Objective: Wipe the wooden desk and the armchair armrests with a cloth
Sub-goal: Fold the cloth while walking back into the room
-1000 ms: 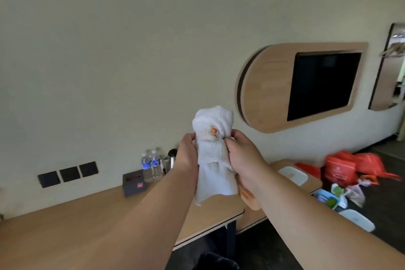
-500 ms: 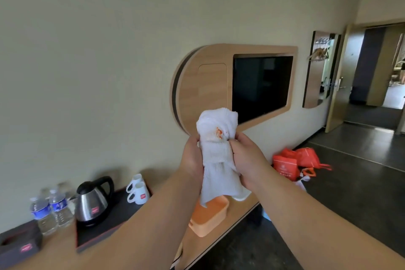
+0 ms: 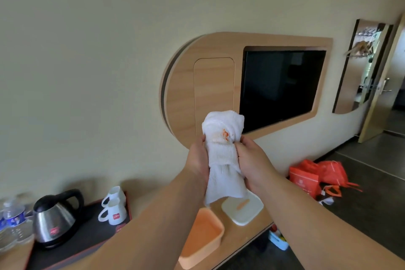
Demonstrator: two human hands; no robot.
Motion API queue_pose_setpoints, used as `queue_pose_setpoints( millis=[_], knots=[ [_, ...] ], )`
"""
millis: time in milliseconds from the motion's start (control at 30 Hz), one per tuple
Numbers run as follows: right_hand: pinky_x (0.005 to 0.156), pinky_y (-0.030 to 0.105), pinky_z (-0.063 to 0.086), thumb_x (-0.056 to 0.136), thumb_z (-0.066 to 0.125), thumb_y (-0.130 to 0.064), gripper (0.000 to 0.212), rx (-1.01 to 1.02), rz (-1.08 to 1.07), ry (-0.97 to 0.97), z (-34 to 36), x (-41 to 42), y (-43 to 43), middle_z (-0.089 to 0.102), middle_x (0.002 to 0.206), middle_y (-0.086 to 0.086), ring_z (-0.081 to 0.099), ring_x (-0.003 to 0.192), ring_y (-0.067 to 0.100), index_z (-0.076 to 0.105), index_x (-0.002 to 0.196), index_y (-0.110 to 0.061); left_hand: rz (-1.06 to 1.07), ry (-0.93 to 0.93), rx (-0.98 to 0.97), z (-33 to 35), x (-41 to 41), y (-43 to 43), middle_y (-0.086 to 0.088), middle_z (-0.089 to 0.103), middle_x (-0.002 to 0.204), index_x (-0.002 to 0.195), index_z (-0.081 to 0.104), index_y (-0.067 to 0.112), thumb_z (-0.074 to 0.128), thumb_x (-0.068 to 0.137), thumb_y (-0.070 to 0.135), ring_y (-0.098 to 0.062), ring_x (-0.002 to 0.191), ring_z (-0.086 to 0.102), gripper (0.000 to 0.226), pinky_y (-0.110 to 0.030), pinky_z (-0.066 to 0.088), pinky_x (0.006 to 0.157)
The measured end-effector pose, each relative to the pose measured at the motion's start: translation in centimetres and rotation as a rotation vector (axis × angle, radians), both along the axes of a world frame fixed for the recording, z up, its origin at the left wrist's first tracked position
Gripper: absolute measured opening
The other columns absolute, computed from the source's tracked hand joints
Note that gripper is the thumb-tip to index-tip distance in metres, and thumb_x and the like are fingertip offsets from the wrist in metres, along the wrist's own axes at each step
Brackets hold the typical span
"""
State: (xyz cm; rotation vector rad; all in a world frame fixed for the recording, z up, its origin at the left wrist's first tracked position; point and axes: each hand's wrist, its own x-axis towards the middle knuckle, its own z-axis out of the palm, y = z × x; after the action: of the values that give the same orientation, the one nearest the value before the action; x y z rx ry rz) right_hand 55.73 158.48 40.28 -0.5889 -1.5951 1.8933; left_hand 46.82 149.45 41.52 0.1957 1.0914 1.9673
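Observation:
A white cloth (image 3: 222,144) with a small orange mark is bunched upright between both hands, held out in front of me above the desk. My left hand (image 3: 198,160) grips its left side and my right hand (image 3: 252,163) grips its right side. The cloth's lower end hangs down over the far end of the wooden desk (image 3: 236,240). The desk runs along the wall below my arms. No armchair is in view.
On the desk sit an orange tub (image 3: 202,240), a white lid (image 3: 242,209), a black tray (image 3: 87,234) with a kettle (image 3: 52,219) and two mugs (image 3: 112,207), and water bottles (image 3: 13,221). A TV panel (image 3: 278,87) hangs on the wall. Orange bags (image 3: 315,178) lie on the floor.
My view swung right along the desk and then back a little left. Both hands kept hold of the cloth in front of me.

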Motion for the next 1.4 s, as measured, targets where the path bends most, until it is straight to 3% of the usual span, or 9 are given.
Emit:
queue_pose_setpoints(
  millis=[133, 367, 600, 800, 900, 1033, 1167, 1300, 1400],
  knots=[
    [0.087, 0.051, 0.064, 0.095, 0.065, -0.026, 0.022, 0.037, 0.047, -0.009, -0.6, -5.4, 4.3, 0.082, 0.106, 0.008, 0.08, 0.096, 0.029, 0.073, 0.115, -0.022, 0.03, 0.001, 0.007, -0.7, -5.1, 3.9, -0.01, 0.07, 0.055, 0.051, 0.077, 0.009, 0.038, 0.106, 0.037, -0.023, 0.044, 0.069, 0.073, -0.026, 0.054, 0.041],
    [0.092, 0.057, 0.061, 0.085, 0.065, -0.035, 0.027, 0.129, 0.091, -0.05, 0.4, -15.1, 10.6, 0.083, 0.101, 0.001, 0.08, 0.095, 0.025, 0.074, 0.109, -0.026, 0.105, 0.026, 0.004, 0.1, -14.4, 9.2, -0.014, 0.076, 0.069, 0.063, 0.082, 0.009, 0.04, 0.103, 0.041, -0.028, 0.056, 0.075, 0.067, -0.031, 0.058, 0.048],
    [0.09, 0.057, 0.06, 0.091, 0.061, -0.021, 0.019, 0.163, 0.193, -0.036, 1.6, -23.2, 13.9, 0.083, 0.098, 0.006, 0.079, 0.093, 0.031, 0.075, 0.104, -0.022, 0.194, 0.084, -0.047, 1.3, -21.5, 11.3, -0.018, 0.079, 0.082, 0.076, 0.085, 0.006, 0.042, 0.101, 0.045, -0.031, 0.065, 0.078, 0.063, -0.034, 0.061, 0.052],
    [0.085, 0.05, 0.063, 0.087, 0.063, -0.023, 0.018, 0.159, 0.345, 0.01, 1.0, -28.8, 15.7, 0.083, 0.098, 0.005, 0.08, 0.092, 0.029, 0.077, 0.098, -0.027, 0.32, 0.068, -0.052, 0.9, -25.0, 11.4, -0.022, 0.077, 0.107, 0.125, 0.073, 0.002, 0.041, 0.1, 0.046, -0.036, 0.089, 0.075, 0.06, -0.042, 0.059, 0.082],
    [0.087, 0.053, 0.063, 0.086, 0.063, -0.025, 0.019, 0.144, 0.443, 0.022, 0.5, -31.1, 16.6, 0.083, 0.1, 0.007, 0.08, 0.093, 0.03, 0.076, 0.1, -0.026, 0.384, 0.069, -0.044, 0.7, -25.8, 11.5, -0.023, 0.077, 0.109, 0.125, 0.072, 0.001, 0.042, 0.099, 0.046, -0.037, 0.09, 0.077, 0.061, -0.044, 0.059, 0.084],
    [0.085, 0.051, 0.062, 0.084, 0.061, -0.027, 0.019, 0.178, 0.538, 0.028, -0.1, -33.1, 17.6, 0.083, 0.096, 0.004, 0.08, 0.089, 0.026, 0.078, 0.088, -0.033, 0.491, 0.051, -0.048, 0.5, -26.2, 12.2, -0.022, 0.078, 0.107, 0.126, 0.072, 0.001, 0.043, 0.098, 0.045, -0.036, 0.086, 0.078, 0.059, -0.041, 0.063, 0.074],
    [0.085, 0.051, 0.061, 0.085, 0.061, -0.03, 0.02, 0.251, 0.609, 0.021, -0.4, -34.8, 19.3, 0.082, 0.095, 0.005, 0.078, 0.093, 0.031, 0.079, 0.093, -0.027, 0.583, 0.033, -0.052, -0.2, -26.5, 13.6, -0.023, 0.076, 0.117, 0.129, 0.07, 0.001, 0.044, 0.098, 0.044, -0.037, 0.091, 0.077, 0.059, -0.042, 0.063, 0.077],
    [0.084, 0.05, 0.061, 0.083, 0.059, -0.026, 0.021, 0.229, 0.653, 0.013, -1.1, -35.9, 20.9, 0.082, 0.096, 0.004, 0.078, 0.094, 0.03, 0.079, 0.092, -0.026, 0.63, 0.032, -0.037, -1.3, -27.1, 15.0, -0.021, 0.078, 0.107, 0.13, 0.069, 0.002, 0.043, 0.099, 0.043, -0.036, 0.084, 0.079, 0.058, -0.042, 0.064, 0.067],
    [0.079, 0.046, 0.06, 0.086, 0.058, -0.021, 0.021, 0.213, 0.668, -0.004, -2.5, -36.4, 21.5, 0.082, 0.096, 0.004, 0.078, 0.092, 0.029, 0.078, 0.093, -0.025, 0.646, 0.028, -0.051, -2.6, -27.6, 15.5, -0.022, 0.077, 0.114, 0.129, 0.07, 0.004, 0.042, 0.099, 0.044, -0.037, 0.09, 0.078, 0.057, -0.043, 0.064, 0.071]
  ],
)
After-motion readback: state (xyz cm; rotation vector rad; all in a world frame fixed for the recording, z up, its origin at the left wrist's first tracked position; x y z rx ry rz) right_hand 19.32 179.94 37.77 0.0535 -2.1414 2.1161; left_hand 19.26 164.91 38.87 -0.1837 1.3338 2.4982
